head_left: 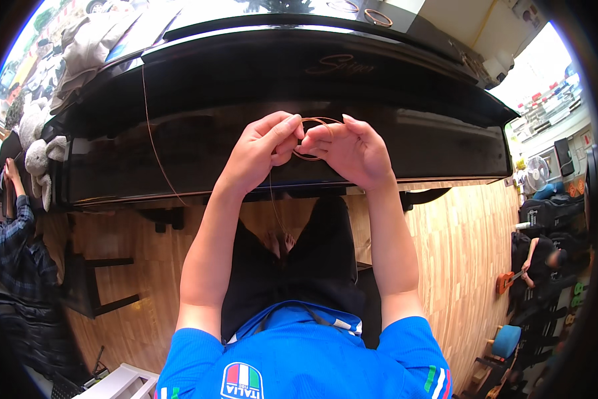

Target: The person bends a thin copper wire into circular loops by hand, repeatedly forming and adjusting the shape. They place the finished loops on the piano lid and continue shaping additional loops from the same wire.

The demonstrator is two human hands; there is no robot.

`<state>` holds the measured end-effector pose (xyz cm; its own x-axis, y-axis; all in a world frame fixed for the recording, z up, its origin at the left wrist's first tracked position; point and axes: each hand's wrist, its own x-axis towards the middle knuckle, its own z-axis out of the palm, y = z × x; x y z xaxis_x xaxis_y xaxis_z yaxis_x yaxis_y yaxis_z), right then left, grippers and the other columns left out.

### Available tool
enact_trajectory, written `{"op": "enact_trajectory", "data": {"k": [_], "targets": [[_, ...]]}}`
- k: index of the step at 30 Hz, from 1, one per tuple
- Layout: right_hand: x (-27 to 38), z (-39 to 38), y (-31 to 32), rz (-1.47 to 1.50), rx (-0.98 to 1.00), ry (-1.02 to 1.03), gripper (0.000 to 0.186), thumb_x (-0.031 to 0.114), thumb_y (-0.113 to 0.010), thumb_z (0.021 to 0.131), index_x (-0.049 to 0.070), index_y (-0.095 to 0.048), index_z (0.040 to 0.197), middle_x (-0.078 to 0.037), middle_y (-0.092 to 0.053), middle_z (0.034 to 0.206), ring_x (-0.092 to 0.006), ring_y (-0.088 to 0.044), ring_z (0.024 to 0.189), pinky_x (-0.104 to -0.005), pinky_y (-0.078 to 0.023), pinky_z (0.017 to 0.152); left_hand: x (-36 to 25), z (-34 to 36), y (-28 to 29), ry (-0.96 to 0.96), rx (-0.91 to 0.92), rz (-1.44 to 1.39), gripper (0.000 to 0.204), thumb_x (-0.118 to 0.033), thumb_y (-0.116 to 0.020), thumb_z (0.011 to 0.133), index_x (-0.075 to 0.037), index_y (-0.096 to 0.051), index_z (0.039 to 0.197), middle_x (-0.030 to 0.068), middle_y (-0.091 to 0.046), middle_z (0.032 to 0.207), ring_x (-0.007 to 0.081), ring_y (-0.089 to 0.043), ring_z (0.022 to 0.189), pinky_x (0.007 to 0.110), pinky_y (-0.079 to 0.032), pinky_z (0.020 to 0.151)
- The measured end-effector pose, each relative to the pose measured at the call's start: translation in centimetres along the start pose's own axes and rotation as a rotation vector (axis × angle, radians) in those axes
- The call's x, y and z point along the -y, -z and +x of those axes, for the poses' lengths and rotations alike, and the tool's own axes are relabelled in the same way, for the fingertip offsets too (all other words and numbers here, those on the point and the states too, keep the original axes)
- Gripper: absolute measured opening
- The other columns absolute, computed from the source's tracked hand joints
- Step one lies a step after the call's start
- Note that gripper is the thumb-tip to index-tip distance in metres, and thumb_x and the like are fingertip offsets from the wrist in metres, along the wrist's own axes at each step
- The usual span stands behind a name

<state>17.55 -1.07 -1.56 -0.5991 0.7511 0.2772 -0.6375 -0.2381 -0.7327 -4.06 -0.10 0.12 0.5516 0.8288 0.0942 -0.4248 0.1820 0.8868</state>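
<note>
Coil wrangling at the piano

So I'm standing here watching somebody in a blue shirt wrangling a copper-coloured coil, and it's hovering over their lap, right in front of the black piano. The left hand is pinching its left side between thumb and fingers. The right hand is cupping the other side, thumb sticking up apart from the curled fingers; can't tell whether those are actually gripping the wire.

My read: they're forming or tidying the loop. Next move probably calls for holding that left pinch and guiding the loose tail around without kinking it.

As for direction, the coil is rounded, so no strong long axis is showing, and the hands are covering both sides. Its ring is looking roughly back at the wearer. The tail is hanging from under the left hand, running down toward the lap and feet; the join is hiding. Another thin strand is dangling down the piano's left side, and a finished-looking ring is lying up top.
</note>
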Motion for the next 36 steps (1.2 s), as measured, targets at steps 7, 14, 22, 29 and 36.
{"op": "enact_trajectory", "data": {"k": [7, 14, 22, 29, 36], "targets": [[-0.3, -0.5, 0.1, -0.05, 0.045, 0.043, 0.048, 0.027, -0.037, 0.106, -0.009, -0.06, 0.129, -0.02, -0.067, 0.122, -0.0321, -0.062, 0.114, -0.0437, -0.042, 0.107, 0.3, -0.8, 0.2, -0.028, -0.011, -0.037, 0.025, -0.025, -0.052, 0.105, -0.005, -0.062, 0.094, -0.0076, -0.039, 0.065, 0.0019, -0.029, 0.055, 0.02, -0.024, 0.05], [-0.6, -0.5, -0.4, -0.29, -0.143, 0.055, 0.018, 0.001, -0.069, 0.09, -0.005, -0.072, 0.106, -0.012, -0.073, 0.095, -0.0173, -0.069, 0.085, -0.0327, -0.056, 0.086, 0.4, -0.7, 0.1, -0.034, 0.015, 0.031, 0.026, -0.026, -0.052, 0.105, -0.004, -0.062, 0.095, -0.0063, -0.041, 0.064, 0.0029, -0.03, 0.055, 0.021, -0.023, 0.05], [-1.4, 0.4, -1.7, -0.519, -0.414, 0.266, 0.02, 0.006, -0.067, 0.094, -0.005, -0.071, 0.111, -0.013, -0.073, 0.088, -0.017, -0.071, 0.079, -0.0294, -0.058, 0.08, 0.4, -0.8, -0.2, -0.082, -0.039, 0.071, 0.027, -0.026, -0.051, 0.106, -0.005, -0.062, 0.095, -0.0056, -0.042, 0.063, 0.003, -0.032, 0.055, 0.021, -0.024, 0.05], [-2.4, 0.5, -1.5, -0.767, -0.632, 0.507, 0.025, 0.018, -0.059, 0.102, -0.002, -0.07, 0.114, -0.009, -0.068, 0.107, -0.011, -0.065, 0.083, -0.0257, -0.055, 0.079, 0.4, -0.5, -0.4, -0.111, -0.105, 0.008, 0.026, -0.025, -0.049, 0.107, -0.005, -0.061, 0.095, -0.0059, -0.04, 0.062, 0.0022, -0.029, 0.051, 0.02, -0.022, 0.047], [-1.4, 0.7, -2.3, -0.54, -0.639, 0.329, 0.031, 0.017, -0.05, 0.106, 0.001, -0.059, 0.131, -0.008, -0.066, 0.107, -0.0048, -0.047, 0.058, -0.0204, -0.041, 0.053, 0.4, -0.8, 0.4, -0.106, -0.068, -0.141, 0.026, -0.025, -0.05, 0.106, -0.004, -0.062, 0.094, -0.0049, -0.043, 0.062, 0.0022, -0.03, 0.052, 0.02, -0.023, 0.048]]}}
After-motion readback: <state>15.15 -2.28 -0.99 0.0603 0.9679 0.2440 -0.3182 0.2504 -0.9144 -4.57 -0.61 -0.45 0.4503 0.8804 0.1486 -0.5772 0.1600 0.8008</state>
